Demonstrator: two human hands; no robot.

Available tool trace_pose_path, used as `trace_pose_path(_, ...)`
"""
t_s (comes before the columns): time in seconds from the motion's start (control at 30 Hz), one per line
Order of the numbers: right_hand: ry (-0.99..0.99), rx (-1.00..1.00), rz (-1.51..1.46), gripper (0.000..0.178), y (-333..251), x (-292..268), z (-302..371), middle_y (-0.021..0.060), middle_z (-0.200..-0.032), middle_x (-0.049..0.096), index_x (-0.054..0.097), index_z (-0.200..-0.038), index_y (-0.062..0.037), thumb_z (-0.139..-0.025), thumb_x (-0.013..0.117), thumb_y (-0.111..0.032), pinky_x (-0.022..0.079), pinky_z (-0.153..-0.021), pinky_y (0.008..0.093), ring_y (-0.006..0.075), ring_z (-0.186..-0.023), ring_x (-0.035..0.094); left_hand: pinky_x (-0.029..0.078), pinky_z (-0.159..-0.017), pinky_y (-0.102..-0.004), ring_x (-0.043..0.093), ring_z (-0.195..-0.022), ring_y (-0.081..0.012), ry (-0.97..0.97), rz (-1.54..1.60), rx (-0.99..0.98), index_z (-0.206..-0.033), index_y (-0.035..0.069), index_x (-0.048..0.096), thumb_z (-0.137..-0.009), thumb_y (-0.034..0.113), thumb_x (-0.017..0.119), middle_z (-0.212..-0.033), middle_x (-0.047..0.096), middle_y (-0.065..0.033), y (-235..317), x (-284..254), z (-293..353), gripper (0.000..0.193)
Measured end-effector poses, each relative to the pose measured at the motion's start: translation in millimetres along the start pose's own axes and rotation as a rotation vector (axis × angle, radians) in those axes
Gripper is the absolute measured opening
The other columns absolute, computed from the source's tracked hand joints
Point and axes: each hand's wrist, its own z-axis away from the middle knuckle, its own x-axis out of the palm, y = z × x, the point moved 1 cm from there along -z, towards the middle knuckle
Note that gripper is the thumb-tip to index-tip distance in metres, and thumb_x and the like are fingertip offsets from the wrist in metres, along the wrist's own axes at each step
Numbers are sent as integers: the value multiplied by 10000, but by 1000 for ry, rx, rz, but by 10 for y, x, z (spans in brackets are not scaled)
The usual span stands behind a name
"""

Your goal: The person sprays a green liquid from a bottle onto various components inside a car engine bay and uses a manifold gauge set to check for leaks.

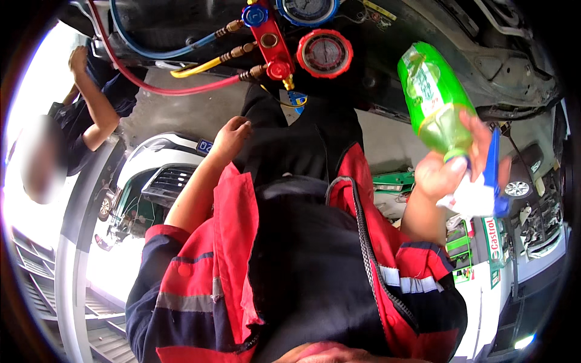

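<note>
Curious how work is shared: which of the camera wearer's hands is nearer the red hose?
Left. The left hand is below the red hose in the picture, not touching it; the right hand is farther off to the right, holding the green spray bottle.

Characters mark the white label (431, 91) on a green bottle (449, 78) and the blue plate (206, 146) on a white car (142, 158); lettering runs along a sign (494, 242); dial markings on the red gauge (325, 53) and blue gauge (307, 7) are too small to read.
</note>
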Motion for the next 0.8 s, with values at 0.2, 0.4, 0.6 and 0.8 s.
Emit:
trace_pose_path(0.2, -110, -158, 206, 586, 20, -28, 47, 283, -1045, 655, 173, -1416, 132, -1009, 379, -236, 611, -736, 429, 355, -850, 688, 499, -773, -277, 611, -843, -141, -25, -72, 49, -1157, -8, 631, -1031, 248, 572, -939, 666, -58, -100, 34, -396, 292)
trace_pose_path(0.4, -170, -245, 304, 649, -27, -75, 55, 295, -995, 645, 152, -1483, 163, -983, 356, -197, 618, -716, 467, 339, -816, 697, 518, -755, -283, 652, -826, -144, 39, -42, 27, -1126, -2, 654, -1007, 266, 594, -908, 701, -66, -128, 24, -645, 299)
trace_pose_path(0.6, -25, -277, 311, 666, 10, -26, 103, 290, -1002, 644, 154, -1508, 144, -973, 354, -198, 607, -757, 500, 352, -791, 701, 525, -841, -319, 691, -928, -205, 18, -235, 13, -1150, 8, 656, -999, 297, 588, -967, 721, -108, -204, 56, -674, 333)
trace_pose_path(0.8, -21, -274, 302, 675, -3, 20, 96, 283, -1009, 644, 139, -1502, 143, -970, 374, -199, 599, -767, 510, 353, -800, 704, 516, -817, -302, 670, -897, -186, 34, -296, 85, -1140, 6, 651, -1006, 268, 591, -949, 706, -95, -207, 8, -645, 300)
